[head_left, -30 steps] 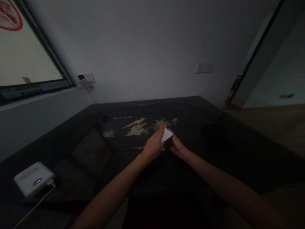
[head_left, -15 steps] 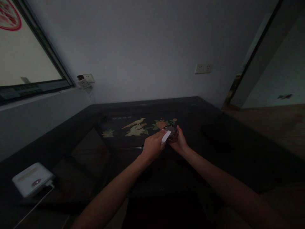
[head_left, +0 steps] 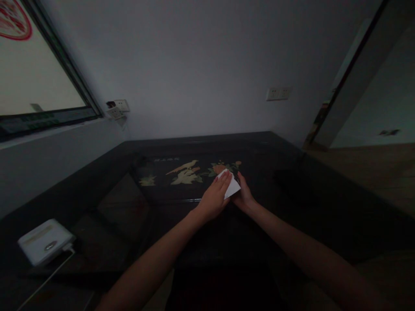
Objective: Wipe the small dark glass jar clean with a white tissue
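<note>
My left hand (head_left: 216,193) lies over a white piece of tissue or cloth (head_left: 232,188), its fingers pressed together on it. Under that sheet, my right hand (head_left: 244,194) curls round a small glassy round object, which looks like a glass cup or dish. The white piece and my fingers cover almost all of it now. Both hands meet just above the near edge of a dark table's (head_left: 181,229) inlaid flower picture (head_left: 220,167).
A white box-shaped device (head_left: 47,242) with a white cable (head_left: 45,280) sits at the table's left. A dark object (head_left: 293,185) lies to the right, hard to make out. Behind the table stands a wall with sockets (head_left: 279,93); a window (head_left: 42,65) is at the upper left.
The white piece, a narrow strip before, now spreads wider across the round object and hides it. My left hand has moved slightly right over it, its fingers straighter.
</note>
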`<state>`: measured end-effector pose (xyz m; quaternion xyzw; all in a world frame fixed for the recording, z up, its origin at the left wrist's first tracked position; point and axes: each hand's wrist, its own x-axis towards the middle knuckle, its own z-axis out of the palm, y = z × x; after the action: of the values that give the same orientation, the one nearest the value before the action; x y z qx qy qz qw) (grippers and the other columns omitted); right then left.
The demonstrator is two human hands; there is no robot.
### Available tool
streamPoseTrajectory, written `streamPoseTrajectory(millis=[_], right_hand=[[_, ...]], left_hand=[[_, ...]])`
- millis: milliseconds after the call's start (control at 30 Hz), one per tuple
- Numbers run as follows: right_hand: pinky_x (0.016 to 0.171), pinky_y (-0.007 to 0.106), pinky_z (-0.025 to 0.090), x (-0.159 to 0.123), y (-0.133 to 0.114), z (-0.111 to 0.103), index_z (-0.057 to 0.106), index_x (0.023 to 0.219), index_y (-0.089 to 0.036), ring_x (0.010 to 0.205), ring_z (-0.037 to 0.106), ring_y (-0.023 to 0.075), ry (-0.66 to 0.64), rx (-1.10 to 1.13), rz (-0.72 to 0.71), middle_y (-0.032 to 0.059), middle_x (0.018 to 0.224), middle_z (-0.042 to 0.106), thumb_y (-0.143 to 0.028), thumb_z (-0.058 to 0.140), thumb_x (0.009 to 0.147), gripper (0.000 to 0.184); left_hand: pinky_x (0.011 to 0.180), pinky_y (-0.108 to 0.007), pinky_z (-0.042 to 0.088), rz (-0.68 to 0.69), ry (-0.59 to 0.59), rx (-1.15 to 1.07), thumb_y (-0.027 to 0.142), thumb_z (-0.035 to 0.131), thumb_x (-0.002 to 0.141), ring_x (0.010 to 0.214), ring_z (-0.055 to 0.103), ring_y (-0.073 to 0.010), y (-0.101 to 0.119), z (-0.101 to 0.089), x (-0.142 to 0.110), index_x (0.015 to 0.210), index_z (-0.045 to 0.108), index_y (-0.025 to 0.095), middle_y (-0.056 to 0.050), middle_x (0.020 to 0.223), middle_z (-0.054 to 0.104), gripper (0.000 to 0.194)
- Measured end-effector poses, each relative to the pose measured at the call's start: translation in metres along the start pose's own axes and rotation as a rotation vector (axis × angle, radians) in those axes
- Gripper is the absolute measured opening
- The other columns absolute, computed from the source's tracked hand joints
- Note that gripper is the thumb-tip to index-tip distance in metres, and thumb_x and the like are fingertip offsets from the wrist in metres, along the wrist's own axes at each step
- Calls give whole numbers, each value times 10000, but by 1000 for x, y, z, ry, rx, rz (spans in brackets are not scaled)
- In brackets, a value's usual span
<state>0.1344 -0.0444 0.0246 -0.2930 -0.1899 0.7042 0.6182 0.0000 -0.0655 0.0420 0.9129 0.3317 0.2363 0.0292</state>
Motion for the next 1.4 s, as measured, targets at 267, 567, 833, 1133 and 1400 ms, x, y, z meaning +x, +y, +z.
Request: streamPoseTrajectory(millis=[267, 567, 833, 1133, 1400], right_hand=[[658, 297, 519, 5, -6, -7, 661, 751, -240, 649, 665, 181, 97, 17, -36, -16, 634, 710, -465, 454, 873, 328], [691, 323, 531, 4, -10, -8, 655, 730, -216, 707, 675, 217, 51, -36, 0, 35, 632, 699, -520, 456, 855, 384], [719, 278, 515, -5, 3, 2, 679, 847, -206, 711, 672, 170, 18, -9, 19, 0, 716, 730, -411, 461, 891, 303], [649, 282, 497, 3, -5, -5, 662, 755, -238, 642, 652, 162, 78, -37, -39, -19, 668, 714, -475, 449, 878, 341], [686, 333, 531, 5, -10, -11, 651, 743, -227, 726, 678, 222, 41, -103, -27, 21, 632, 699, -542, 503, 824, 357]], left_hand=[[1118, -403, 313, -106, 14, 38, 131, 452, 842, 1365, 323, -203, 3, -10, -1, 1389, 351, 121, -146, 1460, 372, 556], [1149, -360, 245, 123, 14, -95, 123, 416, 829, 1396, 250, -161, 13, -10, -4, 1408, 329, 112, -128, 1486, 333, 585], [1159, -436, 173, 13, 23, -105, 168, 406, 869, 1433, 78, -201, 0, 1, 1, 1456, 163, 71, -186, 1536, 155, 642], [1124, -410, 296, -147, 3, -27, 159, 454, 864, 1379, 289, -220, 2, -6, 0, 1407, 323, 94, -165, 1481, 322, 563], [1113, -378, 331, 27, 29, -129, 114, 448, 835, 1347, 358, -188, 12, -11, -4, 1379, 398, 153, -109, 1441, 415, 548]])
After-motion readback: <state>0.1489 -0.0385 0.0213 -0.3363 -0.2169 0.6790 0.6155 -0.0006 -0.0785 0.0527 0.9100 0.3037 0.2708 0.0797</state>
